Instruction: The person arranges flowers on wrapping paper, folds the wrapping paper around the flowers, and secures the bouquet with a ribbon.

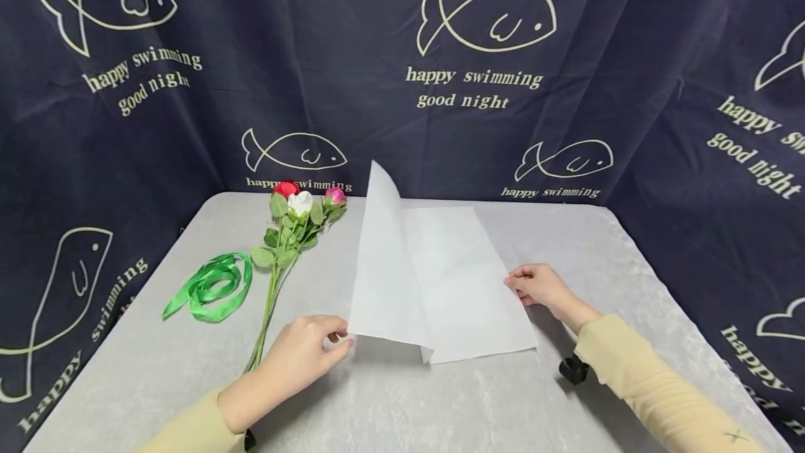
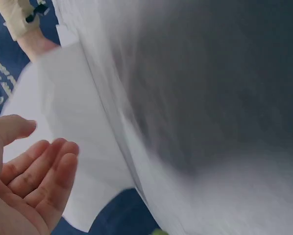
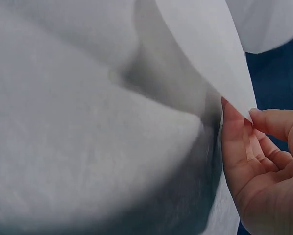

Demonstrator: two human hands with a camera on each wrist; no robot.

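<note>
The right hand [image 1: 544,289] pinches the paper [image 1: 462,285] by its right edge, mid-worktop [image 1: 585,243]; the left hand [image 1: 308,351], thumb and fingers parted, grips nothing beside the near left corner, contact unclear. Spreading or folding the paper seems the step in hand; the next move likely calls for controlling its raised left flap [image 1: 385,271]. Left lie flowers [image 1: 286,256], stem ends hidden behind the left arm, and ribbon [image 1: 214,313]
</note>
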